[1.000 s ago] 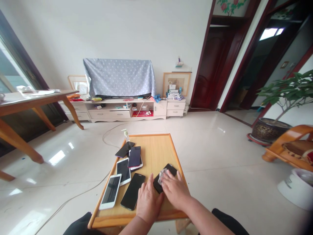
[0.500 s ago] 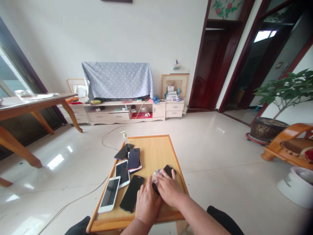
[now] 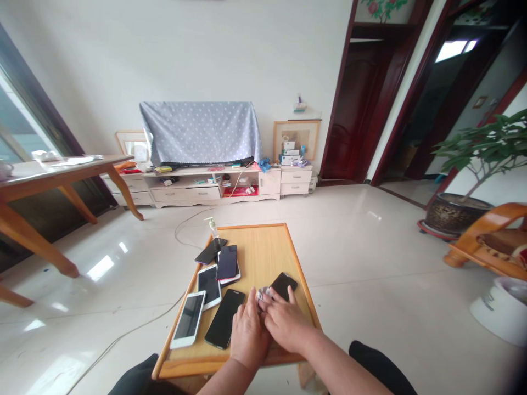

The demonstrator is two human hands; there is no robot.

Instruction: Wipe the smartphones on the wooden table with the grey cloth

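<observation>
My left hand (image 3: 247, 332) lies flat on the near end of a black phone (image 3: 282, 284) on the small wooden table (image 3: 263, 249), pinning it down. My right hand (image 3: 285, 322) presses a small white wipe (image 3: 261, 294) onto the same phone; most of the phone is hidden under both hands. Left of my hands lie several other phones: a black one (image 3: 224, 318), a white one (image 3: 188, 320), another white one (image 3: 208, 286), and a dark stack (image 3: 226, 262) further back.
A small pump bottle (image 3: 212, 226) stands at the table's far left corner. A cable (image 3: 123, 334) runs across the tiled floor. A wooden table (image 3: 53, 181) is at left, a TV cabinet (image 3: 197, 184) at the wall, a potted plant (image 3: 461, 211) and wooden chair (image 3: 489, 241) at right.
My right hand with the wipe has slid left and toward me along the phone, uncovering its far end. My left hand has stayed on the phone's near end.
</observation>
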